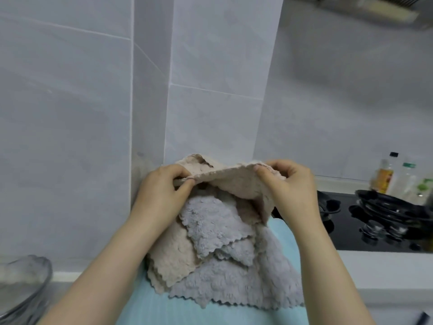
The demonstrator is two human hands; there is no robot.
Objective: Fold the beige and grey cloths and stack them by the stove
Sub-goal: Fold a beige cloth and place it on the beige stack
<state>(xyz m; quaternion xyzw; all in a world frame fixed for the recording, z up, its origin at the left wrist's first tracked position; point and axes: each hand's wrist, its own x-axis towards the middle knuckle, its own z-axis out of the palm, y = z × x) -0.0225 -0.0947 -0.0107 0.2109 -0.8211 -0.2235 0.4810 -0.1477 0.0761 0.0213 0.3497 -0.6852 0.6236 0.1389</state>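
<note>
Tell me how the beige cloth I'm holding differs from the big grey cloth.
The beige cloth is lifted, pinched by the left hand and right hand; the grey cloth lies in the pile. The beige cloth is pulled straight along its top; the grey cloth lies spread and rumpled. Both have zigzag edges.

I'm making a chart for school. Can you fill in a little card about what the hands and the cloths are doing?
left hand: pinches one edge of the beige cloth
right hand: pinches the other end of that edge
beige cloth: lifted, hanging over the pile
pile: loose beige and grey cloths on a light blue mat
stove: black, right of the pile, dark pan on it
glass bowl: lower left
</note>
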